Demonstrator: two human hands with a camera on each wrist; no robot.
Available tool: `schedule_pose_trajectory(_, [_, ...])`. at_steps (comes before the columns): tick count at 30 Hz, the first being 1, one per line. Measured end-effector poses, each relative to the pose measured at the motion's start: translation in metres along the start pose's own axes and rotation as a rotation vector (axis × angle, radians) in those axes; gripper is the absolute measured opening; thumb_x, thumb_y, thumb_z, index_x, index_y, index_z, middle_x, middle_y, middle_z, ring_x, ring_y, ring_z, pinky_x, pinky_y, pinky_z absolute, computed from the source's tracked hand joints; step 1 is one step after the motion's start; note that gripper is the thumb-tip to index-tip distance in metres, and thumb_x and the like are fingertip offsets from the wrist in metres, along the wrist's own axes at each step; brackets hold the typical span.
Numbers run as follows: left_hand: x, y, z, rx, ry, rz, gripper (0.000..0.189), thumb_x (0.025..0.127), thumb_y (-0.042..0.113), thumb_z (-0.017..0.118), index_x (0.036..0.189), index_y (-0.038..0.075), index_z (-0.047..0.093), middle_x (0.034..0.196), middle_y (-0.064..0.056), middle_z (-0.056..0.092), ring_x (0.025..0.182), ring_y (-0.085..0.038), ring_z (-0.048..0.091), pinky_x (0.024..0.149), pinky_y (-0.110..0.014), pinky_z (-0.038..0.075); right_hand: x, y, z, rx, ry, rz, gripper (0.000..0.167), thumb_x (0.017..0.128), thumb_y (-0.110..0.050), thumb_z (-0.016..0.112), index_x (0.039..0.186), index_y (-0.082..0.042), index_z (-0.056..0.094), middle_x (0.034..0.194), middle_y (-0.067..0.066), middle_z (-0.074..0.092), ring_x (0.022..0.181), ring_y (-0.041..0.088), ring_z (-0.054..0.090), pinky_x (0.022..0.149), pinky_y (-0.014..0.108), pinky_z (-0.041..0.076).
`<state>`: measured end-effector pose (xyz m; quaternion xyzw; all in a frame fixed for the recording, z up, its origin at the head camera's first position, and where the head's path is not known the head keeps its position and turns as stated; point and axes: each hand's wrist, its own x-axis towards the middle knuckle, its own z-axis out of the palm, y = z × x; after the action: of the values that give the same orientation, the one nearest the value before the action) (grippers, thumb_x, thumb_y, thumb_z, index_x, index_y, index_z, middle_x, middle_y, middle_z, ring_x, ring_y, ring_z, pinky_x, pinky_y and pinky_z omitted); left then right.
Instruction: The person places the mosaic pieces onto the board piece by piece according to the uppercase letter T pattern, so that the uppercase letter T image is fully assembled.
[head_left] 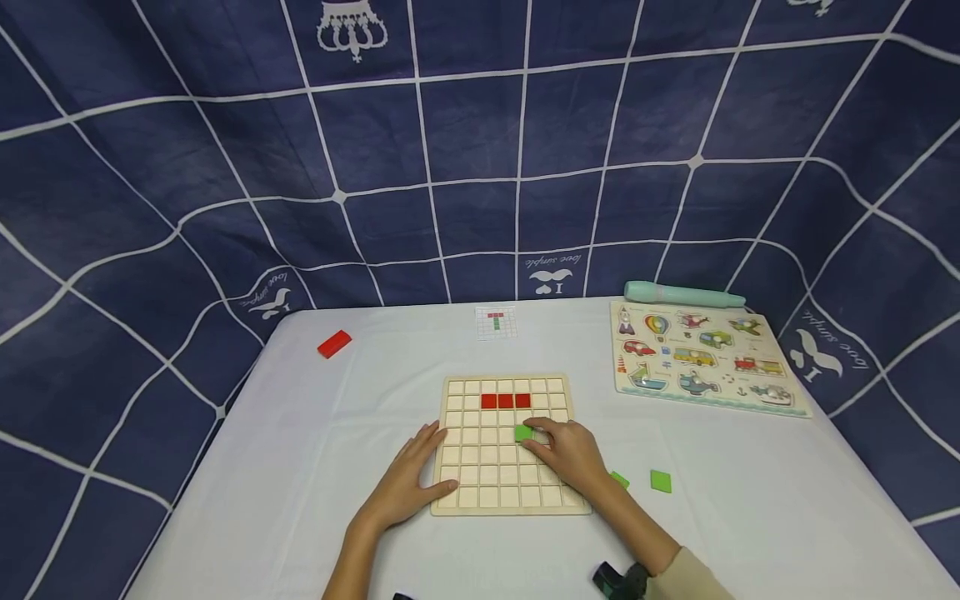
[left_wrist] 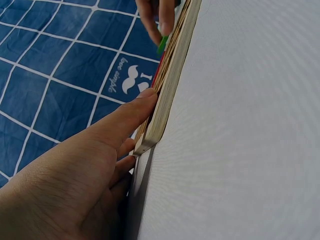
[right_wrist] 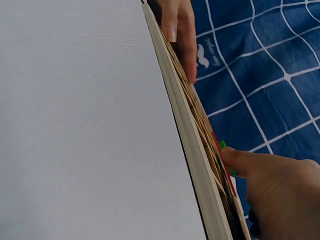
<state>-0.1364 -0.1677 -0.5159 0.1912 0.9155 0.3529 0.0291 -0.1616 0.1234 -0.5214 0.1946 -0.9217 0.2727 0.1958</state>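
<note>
A wooden grid board (head_left: pixel 468 475) lies on the white table. Three red square tiles (head_left: pixel 506 401) sit side by side in one row of its upper part. My right hand (head_left: pixel 567 450) pinches a green square tile (head_left: pixel 523 433) over the board, below the rightmost red tile; the head view does not show whether it touches the grid. In the right wrist view the thumb presses against the green tile (right_wrist: pixel 222 145). My left hand (head_left: pixel 405 483) rests along the board's left edge, its thumb on the lower left of the board (left_wrist: pixel 165 110) and its fingers spread.
Right of the board lie a green tile (head_left: pixel 661 481) and another (head_left: pixel 619 480) partly behind my forearm. A small pattern card (head_left: pixel 496 322) is at the back, red tiles (head_left: pixel 334 344) back left. A picture puzzle board (head_left: pixel 705 358) and a teal pen-like object (head_left: pixel 682 295) sit back right.
</note>
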Motion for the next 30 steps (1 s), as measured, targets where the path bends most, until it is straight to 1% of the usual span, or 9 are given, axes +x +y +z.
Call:
schedule_pose_trajectory(2, [-0.001, -0.001, 0.000, -0.003, 0.001, 0.001, 0.083, 0.077, 0.050, 0.069, 0.143, 0.013, 0.035, 0.151, -0.004, 0.023, 0.139, -0.023, 0.014, 0.110, -0.048, 0.015, 0.007, -0.003, 0.007, 0.005, -0.009, 0.013, 0.031, 0.076, -0.037, 0.074, 0.102, -0.019, 0.071, 0.045, -0.019, 0.028, 0.043, -0.001, 0.024, 0.043, 0.019, 0.026])
schedule_pose_trajectory(3, [-0.001, -0.001, 0.000, -0.004, 0.001, 0.002, 0.083, 0.077, 0.050, 0.069, 0.143, 0.013, 0.035, 0.151, -0.004, 0.023, 0.139, -0.023, 0.014, 0.110, -0.047, 0.014, 0.010, -0.004, 0.010, 0.008, -0.014, 0.021, 0.031, 0.077, -0.037, 0.074, 0.102, -0.019, 0.071, 0.045, -0.018, 0.029, 0.043, -0.001, 0.025, 0.044, 0.019, 0.028])
schedule_pose_trajectory(7, [-0.002, -0.001, 0.000, -0.008, -0.003, 0.002, 0.083, 0.077, 0.050, 0.069, 0.143, 0.013, 0.035, 0.151, -0.004, 0.024, 0.139, -0.022, 0.014, 0.111, -0.043, 0.013, 0.020, -0.006, 0.020, 0.020, -0.033, 0.053, 0.033, 0.078, -0.037, 0.072, 0.105, -0.018, 0.070, 0.044, -0.017, 0.031, 0.042, 0.001, 0.027, 0.042, 0.020, 0.030])
schedule_pose_trajectory(13, [-0.003, 0.000, -0.001, -0.007, -0.007, 0.002, 0.082, 0.077, 0.050, 0.069, 0.143, 0.014, 0.035, 0.151, -0.003, 0.024, 0.139, -0.022, 0.014, 0.111, -0.043, 0.012, 0.028, -0.009, 0.025, 0.028, -0.040, 0.077, 0.034, 0.080, -0.038, 0.071, 0.105, -0.015, 0.070, 0.045, -0.016, 0.034, 0.042, 0.001, 0.028, 0.038, 0.019, 0.026])
schedule_pose_trajectory(17, [-0.002, 0.002, -0.002, -0.010, -0.005, -0.002, 0.081, 0.077, 0.048, 0.069, 0.143, 0.013, 0.036, 0.150, -0.004, 0.025, 0.139, -0.023, 0.015, 0.111, -0.044, 0.013, 0.030, -0.010, 0.024, 0.022, -0.051, 0.079, 0.034, 0.080, -0.037, 0.071, 0.105, -0.015, 0.070, 0.046, -0.016, 0.034, 0.042, 0.001, 0.028, 0.038, 0.019, 0.026])
schedule_pose_trajectory(23, [-0.002, 0.003, -0.002, -0.008, -0.003, -0.008, 0.081, 0.077, 0.048, 0.070, 0.142, 0.013, 0.037, 0.150, -0.004, 0.025, 0.139, -0.025, 0.015, 0.110, -0.047, 0.015, 0.030, -0.009, 0.024, 0.017, -0.064, 0.094, 0.033, 0.080, -0.038, 0.071, 0.106, -0.018, 0.070, 0.045, -0.016, 0.034, 0.041, 0.001, 0.028, 0.038, 0.020, 0.026])
schedule_pose_trajectory(30, [-0.002, 0.003, -0.002, -0.005, 0.002, -0.010, 0.081, 0.077, 0.049, 0.069, 0.142, 0.013, 0.037, 0.150, -0.004, 0.025, 0.139, -0.025, 0.015, 0.110, -0.047, 0.015, 0.030, -0.009, 0.024, 0.029, -0.056, 0.090, 0.033, 0.079, -0.037, 0.071, 0.106, -0.017, 0.070, 0.045, -0.016, 0.034, 0.041, 0.001, 0.028, 0.038, 0.020, 0.027])
